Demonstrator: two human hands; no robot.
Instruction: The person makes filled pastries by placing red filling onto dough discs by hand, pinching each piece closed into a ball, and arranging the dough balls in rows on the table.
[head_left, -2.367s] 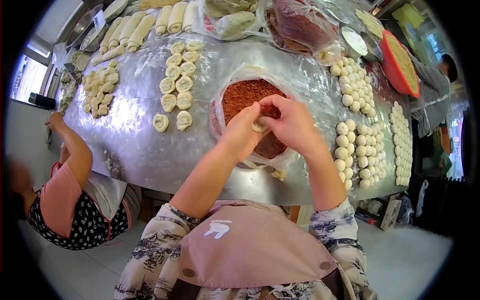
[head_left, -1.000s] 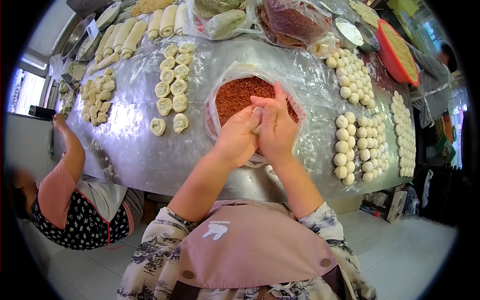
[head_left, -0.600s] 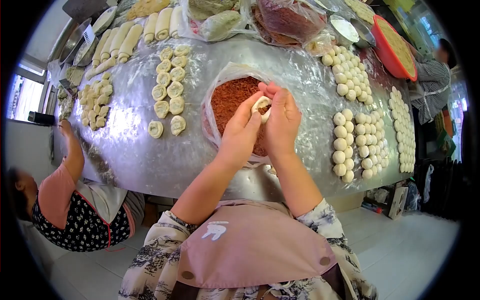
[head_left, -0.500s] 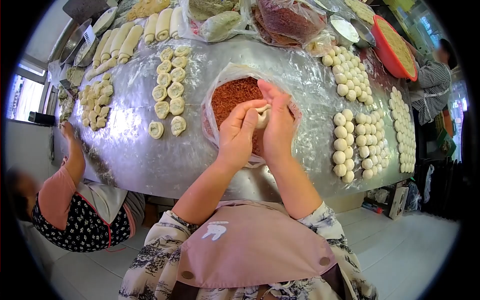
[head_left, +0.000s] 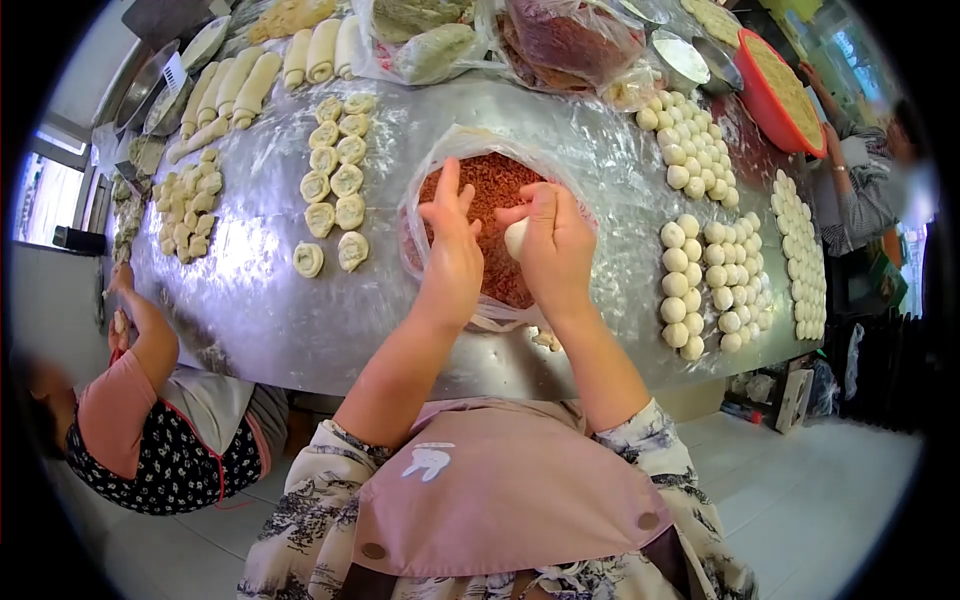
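Note:
Over a plastic bag (head_left: 418, 240) of reddish-brown crumbly filling (head_left: 500, 285), my right hand (head_left: 556, 240) is closed round a pale dough ball (head_left: 516, 239), its fingers pinched at the top. Part of the ball is hidden by those fingers. My left hand (head_left: 454, 240) is raised on the bag's left side, fingers spread and holding nothing. It is apart from the dough.
Spiral dough pieces (head_left: 350, 210) and small dough chunks (head_left: 188, 205) lie left. White dough balls (head_left: 676, 285) stand in rows right, below a red basin (head_left: 775, 95). Dough rolls (head_left: 258, 85) and bags (head_left: 570, 45) lie behind. A co-worker (head_left: 165, 420) is at left, another (head_left: 865, 190) at right.
My left hand has let go of the dough and moved left, its fingers spreading. The dough has gone from an open cup to a rounder ball in my right hand. Both co-workers' arms have moved.

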